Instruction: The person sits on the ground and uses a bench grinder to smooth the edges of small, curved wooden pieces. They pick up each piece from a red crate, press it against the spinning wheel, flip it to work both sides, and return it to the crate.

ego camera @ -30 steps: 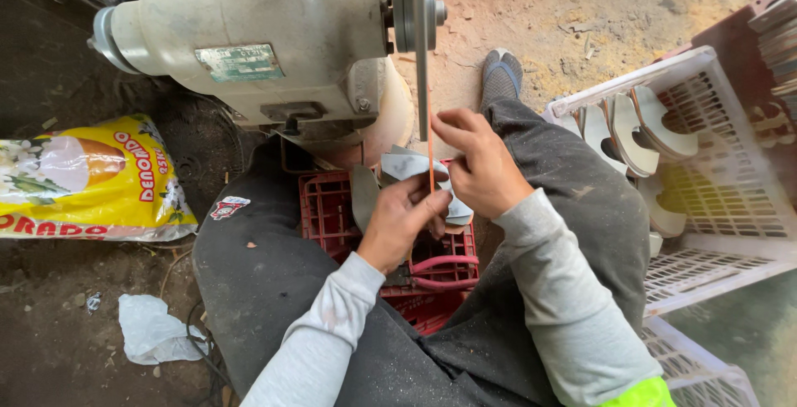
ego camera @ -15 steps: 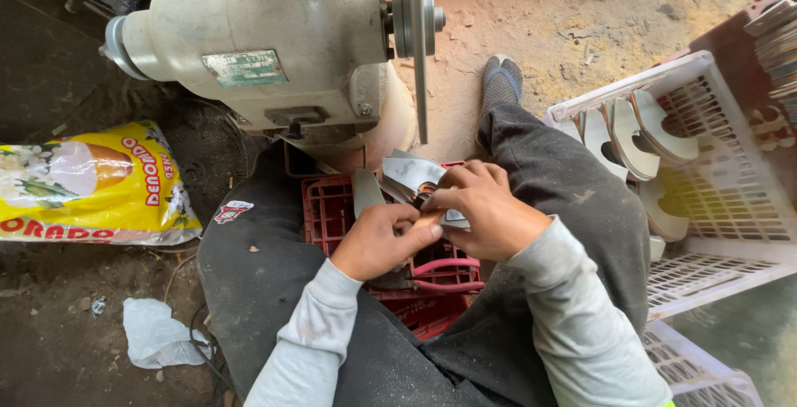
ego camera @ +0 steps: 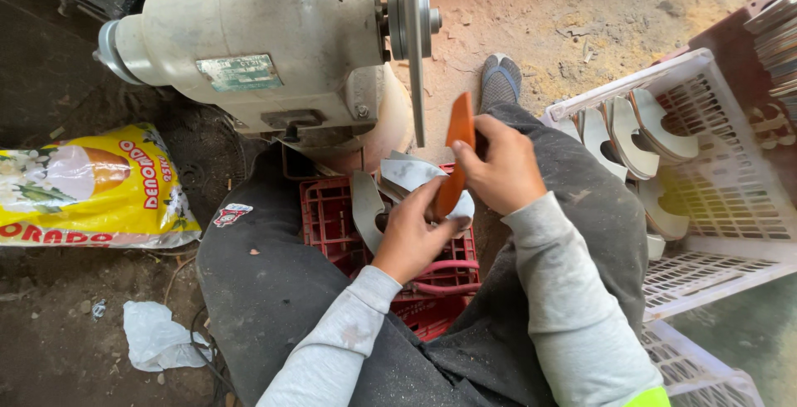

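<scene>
Two hands now carry a curved orange-brown piece (ego camera: 455,154) up towards the thin grinding disc (ego camera: 413,50) of the bench motor (ego camera: 257,50); half a second ago both were bunched low over the red crate (ego camera: 332,208), fingers together on the grey cut-outs there. The right hand (ego camera: 502,170) is pinched on the piece's upper part, just right of the disc's lower edge, and the left hand (ego camera: 411,237) is closed round its lower end from beneath. The piece stands nearly upright between them, its top close beside the disc, though whether it touches cannot be told. Grey curved cut-outs (ego camera: 407,178) lie on the crate below the disc, behind the left hand. Right of the disc, past the person's raised knee, a white slatted crate (ego camera: 730,199) holds more pale curved pieces (ego camera: 639,133). Left of the motor, a yellow sack (ego camera: 91,187) lies on the dirt floor.
</scene>
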